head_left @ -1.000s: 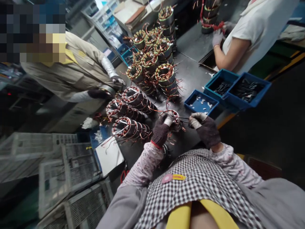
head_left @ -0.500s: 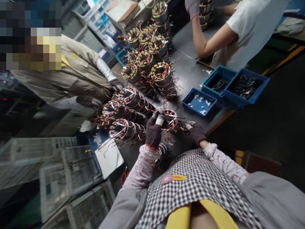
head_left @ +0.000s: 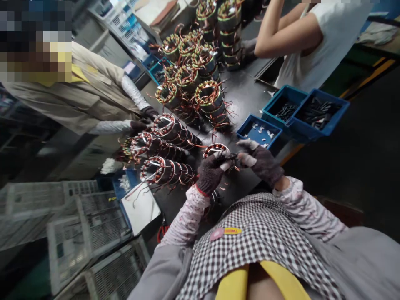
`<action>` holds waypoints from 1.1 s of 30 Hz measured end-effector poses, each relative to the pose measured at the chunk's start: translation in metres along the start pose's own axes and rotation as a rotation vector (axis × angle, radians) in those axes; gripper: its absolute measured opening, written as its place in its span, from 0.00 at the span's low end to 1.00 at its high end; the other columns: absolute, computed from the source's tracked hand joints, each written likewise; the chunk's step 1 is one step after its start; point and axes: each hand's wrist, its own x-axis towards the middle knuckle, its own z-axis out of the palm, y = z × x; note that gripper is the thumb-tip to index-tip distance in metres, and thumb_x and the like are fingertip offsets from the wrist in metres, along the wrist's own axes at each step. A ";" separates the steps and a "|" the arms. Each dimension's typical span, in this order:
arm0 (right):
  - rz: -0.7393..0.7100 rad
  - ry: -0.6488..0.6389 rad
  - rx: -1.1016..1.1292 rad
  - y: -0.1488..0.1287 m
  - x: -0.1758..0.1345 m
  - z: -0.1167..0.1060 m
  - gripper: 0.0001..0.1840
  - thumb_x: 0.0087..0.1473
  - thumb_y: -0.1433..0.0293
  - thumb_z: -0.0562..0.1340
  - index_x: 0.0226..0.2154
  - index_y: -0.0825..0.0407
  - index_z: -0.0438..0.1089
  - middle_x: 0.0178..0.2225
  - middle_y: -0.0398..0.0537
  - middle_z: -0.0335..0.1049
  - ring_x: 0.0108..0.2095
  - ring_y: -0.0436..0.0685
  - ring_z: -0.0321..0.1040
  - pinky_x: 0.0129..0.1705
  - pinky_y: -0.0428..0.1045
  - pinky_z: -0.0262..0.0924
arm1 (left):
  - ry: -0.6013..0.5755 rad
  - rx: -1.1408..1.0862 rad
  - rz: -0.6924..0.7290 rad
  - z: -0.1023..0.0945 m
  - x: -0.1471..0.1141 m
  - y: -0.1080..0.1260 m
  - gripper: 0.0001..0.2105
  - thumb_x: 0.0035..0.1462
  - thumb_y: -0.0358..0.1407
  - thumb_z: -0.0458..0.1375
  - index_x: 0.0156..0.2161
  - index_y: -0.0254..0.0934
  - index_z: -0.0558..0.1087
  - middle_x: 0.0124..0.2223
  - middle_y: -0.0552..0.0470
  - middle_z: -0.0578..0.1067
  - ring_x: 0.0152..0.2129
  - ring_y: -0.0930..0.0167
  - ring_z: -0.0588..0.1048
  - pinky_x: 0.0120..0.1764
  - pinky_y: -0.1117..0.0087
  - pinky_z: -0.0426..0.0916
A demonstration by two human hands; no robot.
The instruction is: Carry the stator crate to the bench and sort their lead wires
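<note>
A stator (head_left: 215, 148) with a ring of copper windings and white lacing stands on the dark worktable in front of me. My left hand (head_left: 214, 171), in a dark glove with pale fingertips, is over its near side, fingers closed on a thin dark wire (head_left: 233, 156). To the right, my right hand (head_left: 264, 162) is gloved the same way. Its thumb and forefinger pinch together at the wire's other end; the exact grip is too small to make out. Loose copper leads hang below the hands. My left hand hides part of the stator.
Laced stator stacks (head_left: 167, 171) lie to the left, with more wound stators (head_left: 209, 93) behind. Blue bins (head_left: 325, 131) of black sleeves and a shallow blue tray (head_left: 261, 139) of white pieces stand right. Co-workers' arms reach in at left (head_left: 134, 93) and far right (head_left: 290, 37).
My right hand has turned and come up beside the left, its fingers now at the wire. My left hand has shifted over the stator. The far co-worker's arm has moved; another stator stack is visible there.
</note>
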 end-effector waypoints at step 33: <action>0.386 0.232 0.218 0.131 0.027 0.067 0.15 0.41 0.49 0.60 0.23 0.41 0.67 0.23 0.31 0.77 0.29 0.61 0.78 0.34 0.57 0.73 | 0.191 0.662 -0.472 -0.037 0.043 -0.032 0.28 0.60 0.42 0.62 0.64 0.36 0.71 0.57 0.35 0.80 0.56 0.48 0.79 0.61 0.50 0.69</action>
